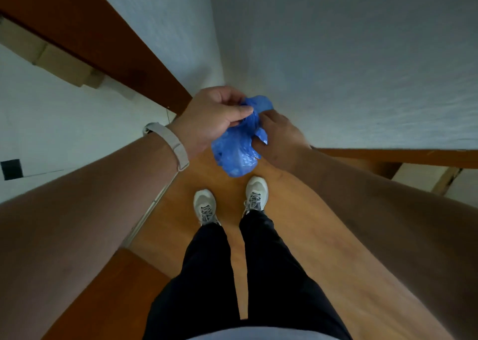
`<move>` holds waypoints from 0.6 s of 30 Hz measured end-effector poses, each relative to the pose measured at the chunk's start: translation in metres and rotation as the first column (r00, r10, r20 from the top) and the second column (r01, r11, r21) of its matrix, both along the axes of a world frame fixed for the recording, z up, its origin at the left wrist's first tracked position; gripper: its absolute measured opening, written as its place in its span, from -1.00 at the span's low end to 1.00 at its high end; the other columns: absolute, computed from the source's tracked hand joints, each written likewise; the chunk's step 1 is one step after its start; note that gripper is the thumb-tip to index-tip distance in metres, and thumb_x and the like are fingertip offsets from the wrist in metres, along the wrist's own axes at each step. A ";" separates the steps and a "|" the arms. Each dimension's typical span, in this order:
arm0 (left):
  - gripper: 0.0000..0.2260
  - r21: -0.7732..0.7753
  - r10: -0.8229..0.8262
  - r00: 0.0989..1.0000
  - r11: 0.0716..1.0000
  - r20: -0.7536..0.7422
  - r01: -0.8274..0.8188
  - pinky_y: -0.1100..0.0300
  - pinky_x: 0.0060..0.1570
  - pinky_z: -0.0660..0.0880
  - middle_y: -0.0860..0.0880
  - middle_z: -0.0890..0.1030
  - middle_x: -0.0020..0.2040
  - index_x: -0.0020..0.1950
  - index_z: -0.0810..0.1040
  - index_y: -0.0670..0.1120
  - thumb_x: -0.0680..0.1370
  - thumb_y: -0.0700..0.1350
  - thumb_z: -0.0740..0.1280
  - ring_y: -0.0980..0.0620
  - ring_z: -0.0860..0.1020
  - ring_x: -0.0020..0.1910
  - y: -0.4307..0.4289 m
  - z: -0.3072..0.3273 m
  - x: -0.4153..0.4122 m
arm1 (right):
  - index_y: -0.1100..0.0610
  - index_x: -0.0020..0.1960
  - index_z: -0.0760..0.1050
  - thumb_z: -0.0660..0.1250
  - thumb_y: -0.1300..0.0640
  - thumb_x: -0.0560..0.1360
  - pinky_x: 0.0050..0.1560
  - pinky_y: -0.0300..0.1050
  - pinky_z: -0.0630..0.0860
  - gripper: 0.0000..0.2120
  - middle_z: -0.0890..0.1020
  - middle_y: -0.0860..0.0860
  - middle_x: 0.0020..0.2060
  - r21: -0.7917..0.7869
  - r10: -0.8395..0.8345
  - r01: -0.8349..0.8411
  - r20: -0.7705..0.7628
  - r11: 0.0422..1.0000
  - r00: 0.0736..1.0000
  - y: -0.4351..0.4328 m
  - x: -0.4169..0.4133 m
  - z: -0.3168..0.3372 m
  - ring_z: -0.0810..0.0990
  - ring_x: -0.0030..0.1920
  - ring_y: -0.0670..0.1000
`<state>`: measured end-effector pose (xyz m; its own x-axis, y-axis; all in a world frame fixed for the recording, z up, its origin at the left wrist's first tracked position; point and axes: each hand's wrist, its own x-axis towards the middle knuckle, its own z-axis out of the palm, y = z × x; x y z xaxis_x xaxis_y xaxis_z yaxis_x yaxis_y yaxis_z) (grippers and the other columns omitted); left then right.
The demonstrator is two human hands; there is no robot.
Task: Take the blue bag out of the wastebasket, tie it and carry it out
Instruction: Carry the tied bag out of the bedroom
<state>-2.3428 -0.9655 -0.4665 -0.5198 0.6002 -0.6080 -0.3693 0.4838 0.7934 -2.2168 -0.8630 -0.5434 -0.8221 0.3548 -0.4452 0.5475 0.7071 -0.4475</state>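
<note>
Blue plastic bag (236,148) hangs in the air between both hands, above the wood floor (297,236) and just ahead of the shoes (256,192). Left hand (214,117) pinches the gathered neck of the bag between thumb and fingers, closed on it. Right hand (278,139) grips the bag from the other side, fingers curled into the plastic near the neck. Bag looks small and lightly filled, top bunched and twisted.

Progress, as a judgement: bag is already out, no wastebasket in view. Tying is in hand; can't tell if a knot is formed yet, hands hide the neck. Carrying out is still left.

Room to move: person stands in a narrow strip of floor. White wall (336,68) close ahead and to the right, brown door (98,37) or frame to the upper left, brown skirting (388,156) along the wall on the right. Cardboard box (419,179) at the right edge, just beside the right forearm. Floor around the feet is bare. Turning with the bag should be easy; the box is the one thing to watch.
</note>
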 end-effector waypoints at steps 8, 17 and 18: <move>-0.85 -0.023 -0.063 0.998 0.998 0.007 0.063 0.22 -0.04 0.56 -0.02 0.62 -0.19 -0.14 0.58 -0.05 0.48 -0.31 0.38 0.08 0.60 -0.17 -0.003 -0.172 -0.010 | 0.10 0.37 0.35 0.25 0.00 0.49 0.26 0.03 0.38 -0.53 0.43 0.11 0.31 -0.022 -0.005 0.006 0.069 1.000 0.998 -0.003 0.000 -0.136 0.40 0.30 0.20; -0.86 -0.139 -0.238 0.929 0.969 -0.285 0.205 0.17 -0.06 0.51 0.04 0.61 -0.20 -0.08 0.61 -0.01 0.38 -0.08 0.38 0.11 0.55 -0.19 0.000 -0.302 -0.030 | 0.01 0.37 0.38 0.24 -0.04 0.50 0.23 0.08 0.44 -0.55 0.46 0.06 0.29 0.027 -0.090 0.089 0.045 0.996 0.995 -0.014 0.005 -0.236 0.42 0.29 0.17; -0.86 -0.165 -0.244 0.918 0.966 -0.314 0.201 0.18 -0.08 0.51 0.06 0.60 -0.22 -0.08 0.61 0.01 0.38 -0.08 0.37 0.11 0.55 -0.20 0.002 -0.314 -0.034 | 0.02 0.37 0.37 0.23 -0.05 0.50 0.24 0.09 0.44 -0.55 0.45 0.06 0.30 0.039 -0.096 0.094 0.052 0.995 0.994 -0.015 0.006 -0.243 0.41 0.29 0.17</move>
